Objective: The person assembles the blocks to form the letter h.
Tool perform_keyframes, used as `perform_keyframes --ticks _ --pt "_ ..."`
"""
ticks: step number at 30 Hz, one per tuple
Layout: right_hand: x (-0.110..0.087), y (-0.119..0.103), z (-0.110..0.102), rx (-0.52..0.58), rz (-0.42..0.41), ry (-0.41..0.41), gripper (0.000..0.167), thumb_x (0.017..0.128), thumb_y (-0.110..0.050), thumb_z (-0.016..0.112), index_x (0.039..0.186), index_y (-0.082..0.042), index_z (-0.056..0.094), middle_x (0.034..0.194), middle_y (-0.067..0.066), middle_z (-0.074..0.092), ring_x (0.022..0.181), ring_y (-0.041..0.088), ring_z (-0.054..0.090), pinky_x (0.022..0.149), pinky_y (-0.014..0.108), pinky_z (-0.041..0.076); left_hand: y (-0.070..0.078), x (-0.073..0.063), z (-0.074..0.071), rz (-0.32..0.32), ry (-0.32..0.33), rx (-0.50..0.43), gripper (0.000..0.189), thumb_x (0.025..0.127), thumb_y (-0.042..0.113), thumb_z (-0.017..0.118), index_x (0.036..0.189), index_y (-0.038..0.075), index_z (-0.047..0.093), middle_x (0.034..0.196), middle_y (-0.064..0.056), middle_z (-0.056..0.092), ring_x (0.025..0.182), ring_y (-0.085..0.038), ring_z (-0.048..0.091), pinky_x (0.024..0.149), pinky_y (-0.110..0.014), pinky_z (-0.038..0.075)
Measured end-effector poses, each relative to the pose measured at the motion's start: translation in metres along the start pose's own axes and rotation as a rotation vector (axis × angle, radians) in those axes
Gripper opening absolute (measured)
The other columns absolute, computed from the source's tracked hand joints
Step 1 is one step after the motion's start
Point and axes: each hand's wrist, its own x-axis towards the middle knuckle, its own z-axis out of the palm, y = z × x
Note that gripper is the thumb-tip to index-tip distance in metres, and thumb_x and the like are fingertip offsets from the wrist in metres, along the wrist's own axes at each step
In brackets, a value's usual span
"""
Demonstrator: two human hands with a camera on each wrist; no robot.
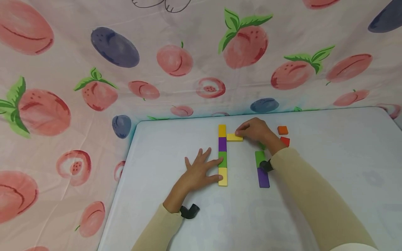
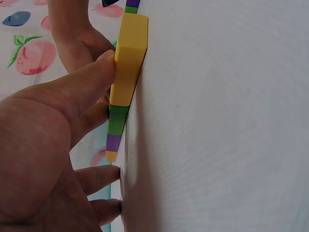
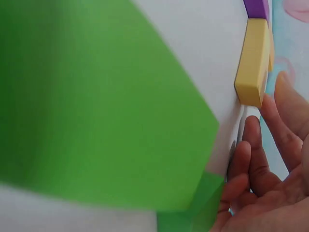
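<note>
Near the centre of the frame, a pale yellow block (image 1: 233, 138), lying crosswise at the right side of a column (image 1: 222, 152), level with the purple block (image 1: 222, 144); cannot tell if touching it or just beside. In this column, from top down: an orange-yellow block (image 1: 222, 130), the purple one, a green block (image 1: 222, 155), a lower yellow block (image 1: 223, 172). On the right end of the pale yellow block, the right hand (image 1: 255, 130), fingers loosely bent and touching; cannot tell if really pinching. Left of the column, the left hand (image 1: 198, 174), fingers widely spread, touching the green and lower yellow blocks, gripping neither. Right of centre, a second green block (image 1: 259, 158) and second purple block (image 1: 263, 178), end to end; higher and farther right, an orange block (image 1: 282, 130) and a red block (image 1: 285, 141). Below all, the white bench (image 1: 238, 223).
</note>
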Motion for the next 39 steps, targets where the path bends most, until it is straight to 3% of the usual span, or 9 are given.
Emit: perform_keyframes --ticks 13,39 --pt "-0.0039 0.0010 -0.0060 -0.014 -0.007 -0.059 0.029 0.094 -0.033 0.074 0.117 -0.015 0.077 0.126 0.011 0.067 0.117 0.031 0.052 0.102 0.046 0.048 0.0009 0.0000 0.0003 -0.005 -0.004 -0.002 0.063 0.092 0.058 0.067 0.151 0.042 0.049 0.172 -0.006 0.018 0.160 -0.040 0.004 0.110 -0.085 -0.004" --pt "0.0025 0.0019 -0.0015 -0.005 -0.005 -0.024 0.028 0.095 -0.034 0.073 0.116 -0.015 0.077 0.120 0.009 0.068 0.112 0.030 0.053 0.097 0.043 0.049 0.0000 0.0011 0.0002 -0.002 0.000 0.008 0.064 0.093 0.060 0.065 0.151 0.042 0.048 0.172 -0.007 0.018 0.159 -0.040 0.004 0.110 -0.085 -0.003"
